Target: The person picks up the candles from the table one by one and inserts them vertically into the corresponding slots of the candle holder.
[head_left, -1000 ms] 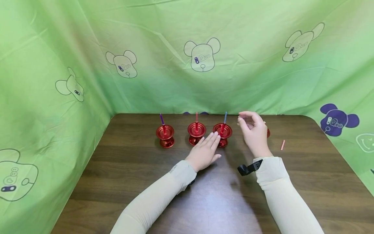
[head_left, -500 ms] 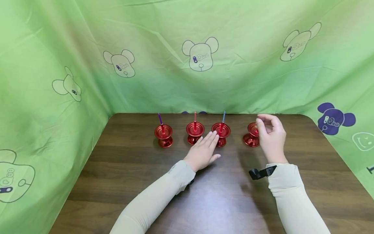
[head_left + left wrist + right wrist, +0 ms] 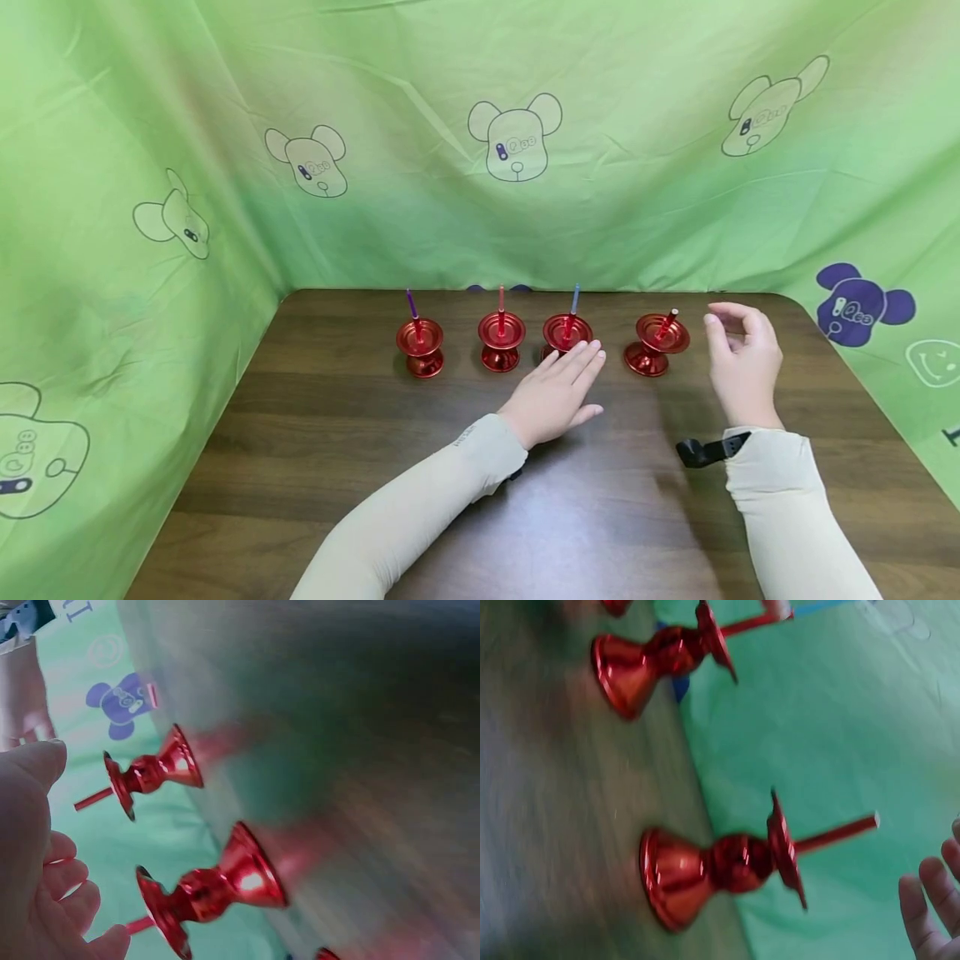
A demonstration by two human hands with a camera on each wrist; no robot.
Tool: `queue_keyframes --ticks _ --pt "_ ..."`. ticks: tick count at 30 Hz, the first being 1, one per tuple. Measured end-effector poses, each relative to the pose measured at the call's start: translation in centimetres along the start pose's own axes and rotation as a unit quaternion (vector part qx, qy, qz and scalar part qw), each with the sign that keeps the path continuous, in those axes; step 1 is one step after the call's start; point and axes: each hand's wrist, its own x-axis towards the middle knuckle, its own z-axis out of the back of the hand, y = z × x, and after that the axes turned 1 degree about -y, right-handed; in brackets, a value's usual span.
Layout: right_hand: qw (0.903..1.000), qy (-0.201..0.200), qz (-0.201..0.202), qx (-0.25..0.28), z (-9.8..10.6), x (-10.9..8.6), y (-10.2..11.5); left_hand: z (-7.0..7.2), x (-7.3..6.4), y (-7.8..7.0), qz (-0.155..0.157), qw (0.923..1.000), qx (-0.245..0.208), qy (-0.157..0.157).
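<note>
Red metallic candle holders stand in a row near the table's back. My left hand (image 3: 551, 396), fingers straight and palm down, overlaps the base of a holder (image 3: 567, 331) bearing a blue candle (image 3: 575, 298). At the row's right end, another holder (image 3: 663, 333) has a short red tube with a pale rim and no candle in it. My right hand (image 3: 746, 367) hovers just right of that holder, thumb and fingers loosely bent and apart, holding nothing. In the left wrist view a small pink candle (image 3: 153, 695) lies on the table beyond the right-end holder.
Further left stand a holder (image 3: 501, 333) with a pink candle (image 3: 501, 297) and one (image 3: 420, 339) with a purple candle (image 3: 412, 303). Green printed cloth (image 3: 420, 217) hangs behind and beside the brown wooden table (image 3: 315, 450).
My right hand has moved rightward past the right-end holder, uncovering it and now covering the loose pink candle in the head view. My left hand has shifted slightly right.
</note>
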Motion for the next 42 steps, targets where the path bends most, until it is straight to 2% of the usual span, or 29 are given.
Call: queue_keyframes --ticks 7,12,15,18,22,30,38,42 --pt "0.9945 0.025 -0.084 -0.058 2.0 1.2 -2.9 0.8 2.3 -1.1 -0.008 0.9998 0.010 0.018" --pt "0.9882 0.048 -0.111 -0.094 3.1 2.0 -4.9 1.1 3.7 -1.4 -0.012 0.9992 0.028 0.025" --pt "0.9823 0.085 -0.110 -0.126 3.7 2.4 -6.0 1.2 4.4 -1.7 -0.015 0.9990 0.024 0.034" --pt "0.9754 0.133 -0.091 -0.151 3.8 2.7 -6.9 1.2 5.0 -2.1 -0.019 0.9988 0.022 0.040" --pt "0.9670 0.180 -0.077 -0.163 3.5 3.1 -7.9 0.8 5.6 -2.5 -0.016 0.9984 0.023 0.048" --pt "0.9481 0.233 -0.085 -0.199 3.1 3.8 -8.9 0.3 6.6 -3.2 0.000 0.9970 0.015 0.076" --pt "0.9247 0.275 -0.103 -0.243 3.4 4.1 -9.7 -0.5 7.4 -3.6 0.005 0.9963 0.009 0.085" --pt "0.9199 0.283 -0.104 -0.250 3.2 4.1 -10.5 -1.0 7.5 -3.6 0.012 0.9957 0.014 0.090"
